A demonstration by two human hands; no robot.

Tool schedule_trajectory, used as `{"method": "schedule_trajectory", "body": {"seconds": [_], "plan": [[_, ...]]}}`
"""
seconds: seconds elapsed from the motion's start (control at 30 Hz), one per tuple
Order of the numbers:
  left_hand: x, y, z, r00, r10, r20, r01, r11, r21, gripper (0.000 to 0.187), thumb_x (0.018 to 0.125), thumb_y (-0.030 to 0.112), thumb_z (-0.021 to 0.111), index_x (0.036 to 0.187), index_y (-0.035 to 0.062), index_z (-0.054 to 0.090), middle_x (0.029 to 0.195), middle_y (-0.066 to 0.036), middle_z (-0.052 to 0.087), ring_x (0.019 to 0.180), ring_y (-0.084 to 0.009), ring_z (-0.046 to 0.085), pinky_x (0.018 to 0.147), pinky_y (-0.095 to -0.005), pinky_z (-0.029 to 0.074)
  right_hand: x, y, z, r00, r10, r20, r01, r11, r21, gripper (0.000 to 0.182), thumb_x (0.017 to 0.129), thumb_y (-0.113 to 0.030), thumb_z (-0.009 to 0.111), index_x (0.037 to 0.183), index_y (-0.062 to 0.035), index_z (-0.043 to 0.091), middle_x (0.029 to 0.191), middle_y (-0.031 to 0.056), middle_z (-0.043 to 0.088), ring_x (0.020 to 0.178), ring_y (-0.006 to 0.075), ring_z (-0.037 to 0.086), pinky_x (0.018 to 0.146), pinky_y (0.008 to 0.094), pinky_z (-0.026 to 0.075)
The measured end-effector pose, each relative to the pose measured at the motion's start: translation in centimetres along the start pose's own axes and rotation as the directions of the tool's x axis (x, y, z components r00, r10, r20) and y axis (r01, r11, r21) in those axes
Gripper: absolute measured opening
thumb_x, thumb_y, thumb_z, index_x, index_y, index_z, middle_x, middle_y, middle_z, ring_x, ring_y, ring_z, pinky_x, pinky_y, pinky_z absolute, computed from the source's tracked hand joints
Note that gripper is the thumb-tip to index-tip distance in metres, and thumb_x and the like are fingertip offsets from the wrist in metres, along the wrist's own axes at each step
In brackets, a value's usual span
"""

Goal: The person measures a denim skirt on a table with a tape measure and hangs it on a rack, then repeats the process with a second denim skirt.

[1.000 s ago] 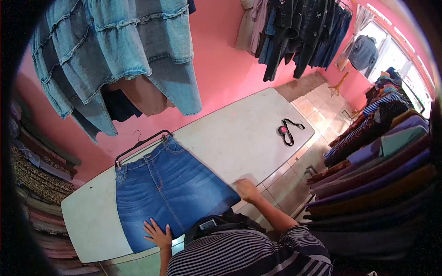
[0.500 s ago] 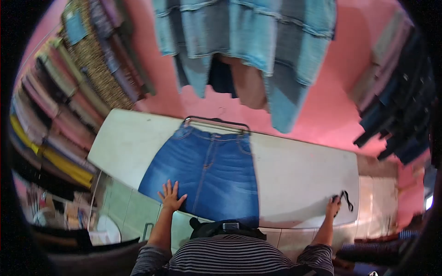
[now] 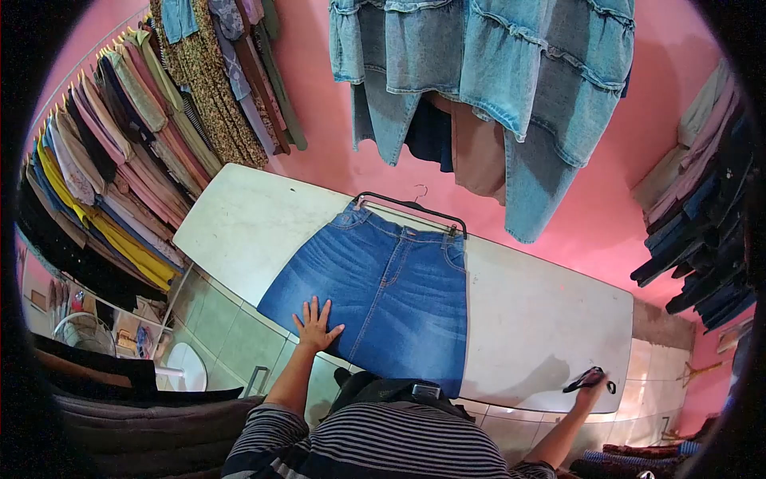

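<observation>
A blue denim skirt [image 3: 391, 299] lies flat on a white table, its waistband clipped to a black hanger [image 3: 413, 206]. My left hand [image 3: 317, 329] rests on the lower left of the skirt, palm down with fingers spread. Over the table's right end, my right hand [image 3: 592, 389] is closed around a small dark object with a black strap [image 3: 586, 378]. What kind of object it is I cannot make out. A shadow falls on the table to its left.
The white table [image 3: 247, 215] stands against a pink wall. Ruffled denim garments [image 3: 503, 72] hang above its far edge. Racks of clothes line the left [image 3: 120, 152] and right [image 3: 702, 199]. A white round base [image 3: 187, 367] stands on the tiled floor at left.
The view has shifted, so the skirt and table appear farther right. My right hand has turned the dark strapped object, and its strap hangs differently. My left hand stays on the skirt.
</observation>
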State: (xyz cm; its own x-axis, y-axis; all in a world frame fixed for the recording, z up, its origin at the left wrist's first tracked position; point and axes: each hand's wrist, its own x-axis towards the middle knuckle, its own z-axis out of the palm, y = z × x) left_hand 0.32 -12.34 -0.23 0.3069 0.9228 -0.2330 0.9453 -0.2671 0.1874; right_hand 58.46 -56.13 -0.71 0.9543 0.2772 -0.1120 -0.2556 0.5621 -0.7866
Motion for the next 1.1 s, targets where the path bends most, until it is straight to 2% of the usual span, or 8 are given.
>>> {"method": "schedule_trajectory", "body": {"seconds": [0.13,0.2,0.37,0.5,0.57,0.63,0.73,1.1], "plan": [[-0.1,-0.3,0.4,0.998,0.031,-0.055,-0.031,1.000,0.006,0.081,0.071,0.067,0.042,0.136,0.0250,0.017,0.142,-0.013,0.005,0.130,-0.0367,0.005,0.094,-0.0651,0.003,-3.7,-3.4,4.7,0.930,0.051,-0.363,0.020,0.982,0.190,0.039,0.082,-0.040,0.054,0.094,-0.0025,0.055,0.083,0.0070,0.058,0.071,0.0163,0.056,0.067,0.0240,0.049],[-0.2,-0.2,0.5,0.986,0.060,-0.153,-0.059,0.998,0.015,0.078,0.071,0.063,0.046,0.134,0.0236,0.024,0.140,-0.015,0.015,0.127,-0.0381,0.014,0.094,-0.0646,0.006,-5.6,-3.7,6.6,0.990,0.115,0.079,-0.126,0.979,0.159,0.042,0.083,-0.041,0.052,0.102,-0.0037,0.054,0.091,0.0081,0.058,0.077,0.0152,0.055,0.067,0.0228,0.049],[2.2,-3.0,-1.0,0.959,0.163,-0.232,-0.190,0.977,-0.098,0.068,0.072,0.056,0.049,0.127,0.0182,0.035,0.128,-0.015,0.033,0.116,-0.0354,0.031,0.094,-0.0594,0.016,-10.4,4.3,13.4,0.987,0.132,0.087,-0.097,0.942,-0.321,0.031,0.083,-0.023,0.049,0.107,-0.0039,0.053,0.093,0.0064,0.058,0.073,0.0095,0.051,0.059,0.0222,0.042],[5.1,-7.4,-3.0,0.975,0.104,-0.198,-0.155,0.952,-0.263,0.059,0.079,0.045,0.046,0.125,0.0100,0.038,0.124,-0.014,0.039,0.114,-0.0304,0.036,0.096,-0.0553,0.019,-16.4,13.3,20.7,0.879,0.445,0.172,-0.191,0.659,-0.728,0.025,0.076,-0.013,0.049,0.096,-0.0008,0.056,0.094,0.0091,0.059,0.066,0.0088,0.051,0.056,0.0213,0.041],[6.1,-10.0,-2.2,0.888,0.176,-0.424,-0.134,0.983,0.126,0.060,0.080,0.045,0.045,0.128,0.0121,0.035,0.133,-0.012,0.032,0.121,-0.0298,0.030,0.096,-0.0574,0.016,-18.9,18.8,23.0,0.852,0.329,0.408,0.227,0.470,-0.853,0.025,0.070,-0.010,0.053,0.092,0.0007,0.057,0.099,0.0162,0.058,0.075,0.0153,0.056,0.062,0.0241,0.044],[5.7,-10.8,-3.2,0.942,0.173,-0.288,-0.141,0.982,0.129,0.062,0.080,0.047,0.044,0.131,0.0134,0.031,0.138,-0.011,0.025,0.126,-0.0283,0.024,0.097,-0.0591,0.014,-20.7,22.5,23.9,0.737,0.235,0.634,0.557,0.319,-0.766,0.027,0.061,-0.010,0.060,0.085,0.0019,0.057,0.113,0.0230,0.051,0.085,0.0249,0.058,0.068,0.0280,0.046],[5.7,-11.9,-3.1,0.920,0.255,-0.298,-0.238,0.967,0.093,0.064,0.079,0.047,0.045,0.131,0.0134,0.030,0.138,-0.011,0.024,0.125,-0.0282,0.025,0.095,-0.0587,0.017,-23.8,23.6,25.3,0.754,0.225,0.617,0.604,0.131,-0.786,0.028,0.057,-0.011,0.062,0.081,0.0019,0.055,0.123,0.0259,0.041,0.087,0.0310,0.058,0.069,0.0309,0.047],[1.3,-14.8,-3.9,0.963,0.198,-0.181,-0.193,0.980,0.044,0.067,0.076,0.046,0.050,0.130,0.0111,0.032,0.137,-0.013,0.026,0.122,-0.0305,0.028,0.094,-0.0559,0.018,-29.2,22.2,24.7,0.822,0.241,0.516,0.505,0.110,-0.856,0.028,0.055,-0.014,0.064,0.077,0.0007,0.054,0.125,0.0229,0.040,0.076,0.0266,0.060,0.063,0.0305,0.047]]}}
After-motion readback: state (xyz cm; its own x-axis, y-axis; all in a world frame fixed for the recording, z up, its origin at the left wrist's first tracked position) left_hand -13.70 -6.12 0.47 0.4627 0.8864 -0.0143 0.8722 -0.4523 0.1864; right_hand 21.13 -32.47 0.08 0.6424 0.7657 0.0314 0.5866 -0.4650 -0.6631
